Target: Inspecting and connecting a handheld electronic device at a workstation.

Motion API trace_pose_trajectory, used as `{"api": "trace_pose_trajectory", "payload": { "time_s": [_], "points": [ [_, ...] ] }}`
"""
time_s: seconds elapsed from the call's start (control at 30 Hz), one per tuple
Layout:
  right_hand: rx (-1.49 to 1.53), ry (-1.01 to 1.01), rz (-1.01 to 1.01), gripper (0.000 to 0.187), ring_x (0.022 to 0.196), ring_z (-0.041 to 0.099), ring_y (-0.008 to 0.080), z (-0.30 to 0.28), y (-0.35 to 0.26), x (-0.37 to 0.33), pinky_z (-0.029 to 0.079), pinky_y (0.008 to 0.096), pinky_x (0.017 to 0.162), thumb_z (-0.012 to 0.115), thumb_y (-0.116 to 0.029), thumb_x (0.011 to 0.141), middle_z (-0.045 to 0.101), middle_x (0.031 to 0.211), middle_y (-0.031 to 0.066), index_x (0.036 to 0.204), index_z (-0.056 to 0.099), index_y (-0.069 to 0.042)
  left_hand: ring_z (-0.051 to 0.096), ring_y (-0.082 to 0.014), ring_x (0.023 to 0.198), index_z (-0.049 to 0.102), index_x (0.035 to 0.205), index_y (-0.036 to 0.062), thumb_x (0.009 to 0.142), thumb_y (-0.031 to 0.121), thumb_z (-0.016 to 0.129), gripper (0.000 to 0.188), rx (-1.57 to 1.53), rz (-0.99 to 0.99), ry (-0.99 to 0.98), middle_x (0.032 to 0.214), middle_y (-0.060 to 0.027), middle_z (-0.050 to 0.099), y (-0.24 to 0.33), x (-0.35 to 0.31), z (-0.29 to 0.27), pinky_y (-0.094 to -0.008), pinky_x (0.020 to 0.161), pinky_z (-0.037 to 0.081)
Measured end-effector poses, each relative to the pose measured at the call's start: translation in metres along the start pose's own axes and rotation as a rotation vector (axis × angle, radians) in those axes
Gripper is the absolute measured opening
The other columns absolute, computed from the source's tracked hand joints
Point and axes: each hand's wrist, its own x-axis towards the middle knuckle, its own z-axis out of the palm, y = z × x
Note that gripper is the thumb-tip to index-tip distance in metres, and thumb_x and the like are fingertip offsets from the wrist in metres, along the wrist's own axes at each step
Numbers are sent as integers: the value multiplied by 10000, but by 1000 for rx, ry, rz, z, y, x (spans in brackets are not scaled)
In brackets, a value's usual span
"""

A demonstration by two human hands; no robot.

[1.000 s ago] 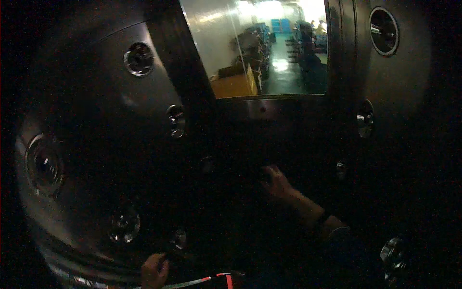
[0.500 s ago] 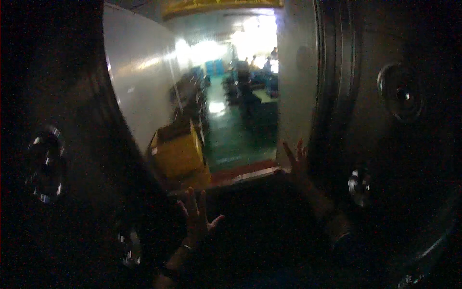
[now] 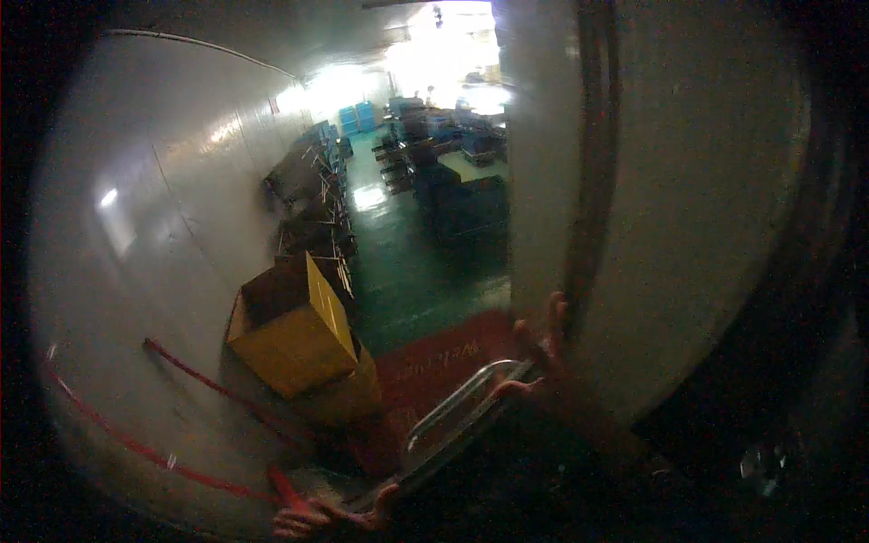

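Observation:
My left hand (image 3: 321, 516) is at the bottom edge, its fingers spread, beside the near end of a pale straight edge. My right hand (image 3: 543, 353) is farther forward and to the right, with fingers and thumb apart, close to the far end of that edge. Between them runs a bent metal bar (image 3: 463, 398), like a handle, along a dark shape whose kind I cannot make out. Whether either palm presses on that shape is hidden by the dark. Nothing shows in the fingers of either hand.
Left of the doorway stands an open cardboard box (image 3: 294, 348), beside a red mat (image 3: 434, 362). Red strips (image 3: 127, 441) run along the left wall (image 3: 136, 163). Beyond lies a green floor (image 3: 398, 281) with dark racks or stools; a pale wall panel (image 3: 697, 199) rises at right.
The view has moved forward through the dark doorway and turned. The box and mat appear nearer. My left hand is lower in view; the metal bar now shows. Both hands stay spread.

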Motion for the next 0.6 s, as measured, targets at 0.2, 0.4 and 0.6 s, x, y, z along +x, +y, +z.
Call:
{"api": "trace_pose_trajectory", "payload": {
  "time_s": [0.2,0.4,0.6],
  "points": [
    [195,-77,-135,947,1383,-44,474,94,2,15,93,564,1113,743,-342,738,-94,1492,295,1483,170,-223,542,-352,1115,498,1255,31,841,193,629,464,221,-91,-43,1216,-232,536,4,39,-4,-453,897,463],
    [537,-321,-342,912,1368,-73,500,127,36,106,80,563,1112,720,-358,756,-105,1489,299,1481,179,-242,546,-352,1108,507,1244,32,855,176,614,428,395,-164,-94,1207,-230,539,-19,64,-6,-460,887,466],
    [759,-465,-723,855,1348,58,533,202,54,200,236,599,1070,731,-295,744,13,1504,266,1455,262,-228,549,-352,1102,517,1232,33,869,159,599,393,541,-314,-144,1198,-228,542,-4,60,60,-466,877,469]
  ]
}}
